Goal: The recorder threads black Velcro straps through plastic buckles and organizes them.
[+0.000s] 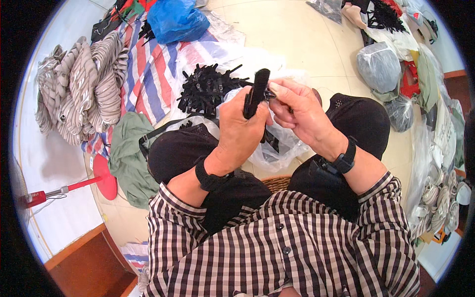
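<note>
My left hand [236, 126] is closed round a folded black webbing strap [258, 93], whose loop stands up between thumb and fingers. Close beside it, my right hand [306, 110] pinches a small dark piece [269, 93], perhaps a buckle, against the strap's right side; its exact shape is partly hidden by the fingertips. Just beyond my left hand lies a heap of short black straps [202, 91] with small fittings among them. Under my hands, between my knees, a clear plastic bag [284, 154] has some dark pieces showing in it.
Bundles of grey-beige striped cord [81, 89] are piled at the left on a striped tarpaulin [157, 62]. A blue plastic bag [178, 20] sits at the far left. Green cloth [129, 161] lies by my left knee, near a red round base [107, 177]. Filled bags [378, 67] line the right.
</note>
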The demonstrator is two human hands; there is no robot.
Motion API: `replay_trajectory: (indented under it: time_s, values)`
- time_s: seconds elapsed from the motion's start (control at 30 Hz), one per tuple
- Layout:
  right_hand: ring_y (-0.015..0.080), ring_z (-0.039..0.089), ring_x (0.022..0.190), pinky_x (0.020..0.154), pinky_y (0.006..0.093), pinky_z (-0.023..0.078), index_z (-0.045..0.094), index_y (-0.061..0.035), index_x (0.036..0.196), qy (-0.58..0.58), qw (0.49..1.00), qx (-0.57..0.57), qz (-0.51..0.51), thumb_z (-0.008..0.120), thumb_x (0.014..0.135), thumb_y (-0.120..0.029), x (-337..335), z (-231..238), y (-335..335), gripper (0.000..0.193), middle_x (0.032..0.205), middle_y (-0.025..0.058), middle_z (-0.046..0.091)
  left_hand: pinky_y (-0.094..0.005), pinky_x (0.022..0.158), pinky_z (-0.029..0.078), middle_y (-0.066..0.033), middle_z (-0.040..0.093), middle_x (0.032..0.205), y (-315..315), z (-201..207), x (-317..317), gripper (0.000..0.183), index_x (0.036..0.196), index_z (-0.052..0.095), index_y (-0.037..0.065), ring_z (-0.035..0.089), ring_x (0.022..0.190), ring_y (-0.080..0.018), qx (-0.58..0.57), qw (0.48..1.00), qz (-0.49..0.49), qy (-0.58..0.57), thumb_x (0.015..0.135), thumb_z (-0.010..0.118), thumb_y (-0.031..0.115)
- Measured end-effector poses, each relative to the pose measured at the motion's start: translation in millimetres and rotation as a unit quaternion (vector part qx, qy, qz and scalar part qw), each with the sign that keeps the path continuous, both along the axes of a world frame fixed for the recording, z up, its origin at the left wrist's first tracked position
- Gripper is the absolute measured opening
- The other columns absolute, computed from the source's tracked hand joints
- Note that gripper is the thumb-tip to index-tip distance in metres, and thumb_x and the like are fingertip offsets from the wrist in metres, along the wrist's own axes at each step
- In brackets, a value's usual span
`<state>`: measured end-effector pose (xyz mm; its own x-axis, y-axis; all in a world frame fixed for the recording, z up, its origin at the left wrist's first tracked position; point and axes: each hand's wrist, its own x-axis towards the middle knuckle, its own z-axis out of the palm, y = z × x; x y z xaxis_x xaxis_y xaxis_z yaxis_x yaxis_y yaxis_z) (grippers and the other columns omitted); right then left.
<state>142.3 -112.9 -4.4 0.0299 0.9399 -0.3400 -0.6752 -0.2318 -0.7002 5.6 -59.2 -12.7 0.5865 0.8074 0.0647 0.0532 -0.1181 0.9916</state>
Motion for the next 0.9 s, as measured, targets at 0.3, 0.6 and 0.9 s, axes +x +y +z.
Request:
replay_trajectory:
  time_s: [0.3, 0.6, 0.9]
  values:
    - [0.0013, 0.039, 0.05, 0.045, 0.017, 0.028, 0.06, -0.0021, 0.094, -0.237, 0.968, 0.062, -0.063, 0.051, 0.092, -0.023, -6.9, 2.2, -2.5, 0.023, 0.06, -0.0042, 0.049, -0.0213, 0.048, 0.039, -0.0023, 0.057, 0.06, 3.4, 22.0, -0.1, 0.007, 0.081, 0.056, -0.002, 0.054, 0.055, -0.0069, -0.124, 0.992, -0.004, -0.022, 0.081, 0.05, 0.001]
    - [0.005, 0.052, 0.067, 0.059, 0.0181, 0.041, 0.06, 0.0013, 0.1, -0.274, 0.953, 0.132, 0.013, 0.058, 0.087, -0.015, 8.4, 12.0, 0.0, 0.021, 0.075, 0.0003, 0.059, -0.0216, 0.049, 0.038, -0.0013, 0.057, 0.058, 6.6, 27.7, -7.4, 0.01, 0.077, 0.059, -0.001, 0.051, 0.053, -0.0061, -0.152, 0.988, -0.013, -0.013, 0.081, 0.051, 0.003]
    - [0.0036, 0.048, 0.057, 0.051, 0.0189, 0.037, 0.055, 0.0005, 0.096, -0.387, 0.906, 0.17, 0.029, 0.058, 0.086, -0.013, 8.6, 6.9, -1.6, 0.017, 0.062, -0.0024, 0.054, -0.0225, 0.05, 0.04, -0.0025, 0.058, 0.058, 3.6, 19.0, -5.3, 0.012, 0.078, 0.061, -0.001, 0.052, 0.054, -0.0065, -0.099, 0.995, -0.014, -0.025, 0.081, 0.05, 0.004]
